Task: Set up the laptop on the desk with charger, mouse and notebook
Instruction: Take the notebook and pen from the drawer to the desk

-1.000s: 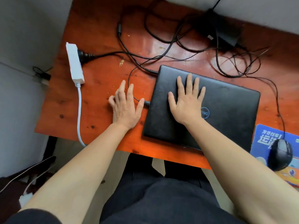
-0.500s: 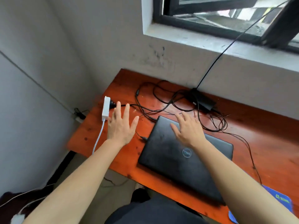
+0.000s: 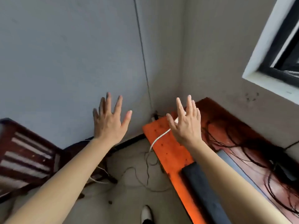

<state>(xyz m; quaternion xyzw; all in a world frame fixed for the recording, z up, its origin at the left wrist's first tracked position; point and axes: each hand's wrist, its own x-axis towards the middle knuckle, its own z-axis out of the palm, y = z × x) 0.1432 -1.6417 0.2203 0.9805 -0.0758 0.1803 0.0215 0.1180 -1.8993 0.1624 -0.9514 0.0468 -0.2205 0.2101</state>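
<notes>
My left hand (image 3: 110, 122) is raised in the air in front of the grey wall, fingers spread, holding nothing. My right hand (image 3: 186, 124) is raised too, fingers apart and empty, above the near left end of the orange-red desk (image 3: 163, 143). The closed black laptop (image 3: 203, 191) lies on the desk below my right forearm, which hides part of it. A tangle of black charger cables (image 3: 252, 152) lies on the desk toward the window wall. The mouse and the notebook are out of view.
A white cable (image 3: 159, 136) runs off the desk's left end down to loose wires on the floor (image 3: 139, 175). A dark wooden chair (image 3: 27, 152) stands at the left. A window (image 3: 278, 50) is at the upper right. A white shoe (image 3: 146, 213) shows below.
Both hands lifted off the laptop and the desk and now hover in the air with fingers spread. The view swung left and upward, toward the corner of the room.
</notes>
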